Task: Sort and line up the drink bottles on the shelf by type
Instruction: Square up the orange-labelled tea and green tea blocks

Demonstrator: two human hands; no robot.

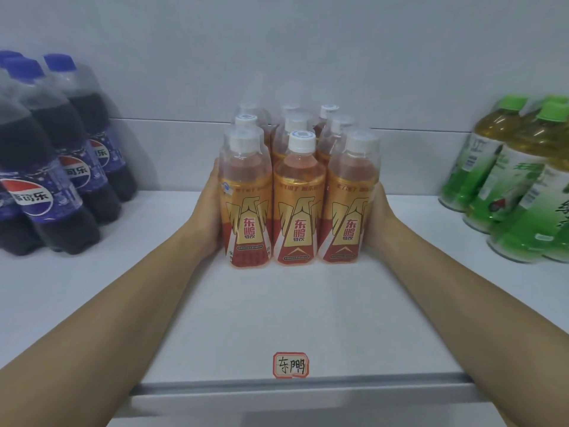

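Left hand (212, 208): laid flat against the left side of the block of orange drink bottles (299, 192), fingers straight and hidden behind the front left bottle. Right hand (377, 217): pressed likewise against the right side of the block, fingers straight so far as can be seen. The block is thus squeezed between both palms.

Orange drink bottles: white caps, gold-and-red labels, amber liquid; nine are counted, set upright in three rows of three at the middle of the shelf (277, 318), toward its rear edge.

Cola bottles (58, 167): blue caps, dark liquid, grouped upright near the left edge of the shelf.

Green tea bottles (511, 186): green caps, pale yellow liquid, grouped near the right edge.

Label sticker (291, 365): red-bordered, handwritten, fixed at the front edge of the shelf, in line with the orange block.

Shelf: white, backed by a plain white wall (277, 57).
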